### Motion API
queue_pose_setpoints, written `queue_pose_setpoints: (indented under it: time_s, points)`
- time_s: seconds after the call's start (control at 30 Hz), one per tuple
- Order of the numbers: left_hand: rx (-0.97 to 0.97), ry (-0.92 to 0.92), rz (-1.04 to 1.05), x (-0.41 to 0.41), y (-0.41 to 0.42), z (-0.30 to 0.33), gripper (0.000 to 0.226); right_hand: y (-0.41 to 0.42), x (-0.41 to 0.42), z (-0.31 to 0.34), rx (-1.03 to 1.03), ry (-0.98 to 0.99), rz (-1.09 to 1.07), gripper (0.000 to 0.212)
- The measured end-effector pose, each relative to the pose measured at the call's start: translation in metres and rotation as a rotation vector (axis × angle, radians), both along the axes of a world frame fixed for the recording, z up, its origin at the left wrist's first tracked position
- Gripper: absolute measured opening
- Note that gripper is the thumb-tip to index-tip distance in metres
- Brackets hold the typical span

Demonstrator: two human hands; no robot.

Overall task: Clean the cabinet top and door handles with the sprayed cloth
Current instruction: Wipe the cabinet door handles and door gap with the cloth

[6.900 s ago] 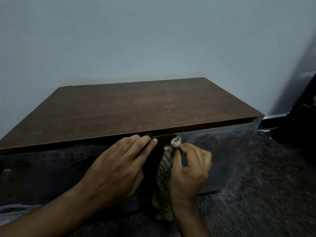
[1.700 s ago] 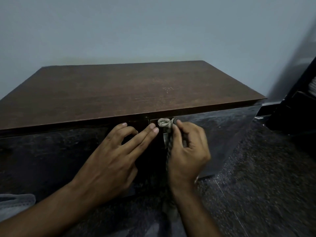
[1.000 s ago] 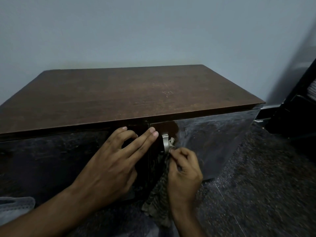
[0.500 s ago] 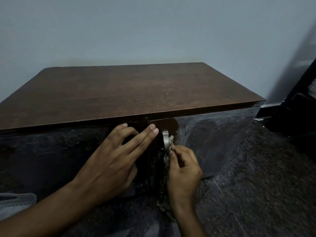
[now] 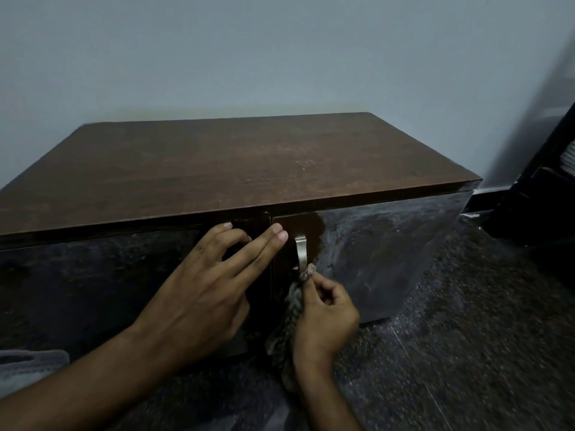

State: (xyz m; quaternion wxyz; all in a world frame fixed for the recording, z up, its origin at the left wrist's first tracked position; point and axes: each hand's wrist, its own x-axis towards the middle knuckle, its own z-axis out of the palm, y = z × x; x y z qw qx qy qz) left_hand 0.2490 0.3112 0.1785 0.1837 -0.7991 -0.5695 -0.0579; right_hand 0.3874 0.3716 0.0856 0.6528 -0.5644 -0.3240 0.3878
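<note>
1. Since half a second ago, right hand [image 5: 326, 312] has slid down the silver handle [image 5: 300, 255], fingers pinching the cloth [image 5: 294, 301] at its lower end.
2. Left hand [image 5: 211, 290] stays flat, fingers straight, across the cabinet [image 5: 217, 169] door seam.
3. Cloth's tail is hidden behind the wrist.

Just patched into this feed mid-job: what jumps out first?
Front and centre, the right hand pinches a patterned cloth against the lower end of the silver door handle. Just left of it, the left hand rests straight fingers on the cabinet's front by the door seam. Above them spreads the bare brown cabinet top.
</note>
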Motion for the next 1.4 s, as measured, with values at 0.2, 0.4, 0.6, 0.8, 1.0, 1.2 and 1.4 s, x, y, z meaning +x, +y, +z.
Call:
queue_pose_setpoints:
  time_s: [0.2,0.4,0.6,0.8,1.0,1.2,1.4]
  points:
    - [0.0,0.015,0.007,0.0,0.001,-0.003,0.096,-0.013,-0.024,-0.006,-0.078,-0.054,0.166,0.03]
    - [0.006,0.004,0.011,0.001,0.0,-0.002,0.098,0.005,0.009,0.009,-0.004,-0.044,0.008,0.028]
    - [0.014,0.011,0.014,0.003,0.0,-0.003,0.097,0.022,0.027,0.053,0.376,-0.28,-0.081,0.011]
    - [0.017,0.013,0.019,0.005,-0.001,-0.001,0.096,0.005,0.021,0.008,0.187,-0.287,-0.029,0.024]
    - [-0.01,0.0,0.033,0.005,-0.001,-0.002,0.102,0.014,0.015,0.064,0.518,-0.357,-0.052,0.012]
    - [-0.023,0.003,0.039,0.005,-0.002,0.0,0.098,0.02,0.023,0.053,0.439,-0.3,-0.09,0.013]
    - [-0.041,-0.023,0.049,0.006,-0.002,0.002,0.103,0.011,0.011,0.069,0.562,-0.392,-0.022,0.01]
